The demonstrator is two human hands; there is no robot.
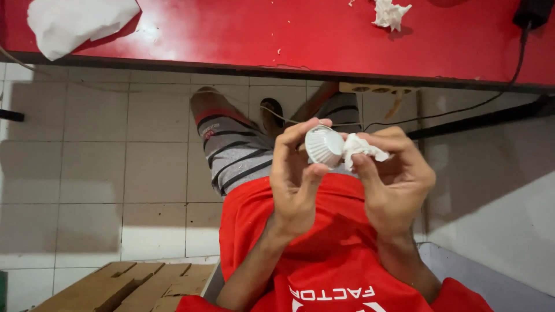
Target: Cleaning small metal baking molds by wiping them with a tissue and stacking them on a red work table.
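Head view, steeply down, near lap.

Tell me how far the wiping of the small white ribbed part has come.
Done: one crumpled tissue already lies on the red table. In hand: the left hand holds the white ribbed part, and the right hand presses a tissue wad against it. What remains cannot be judged here.
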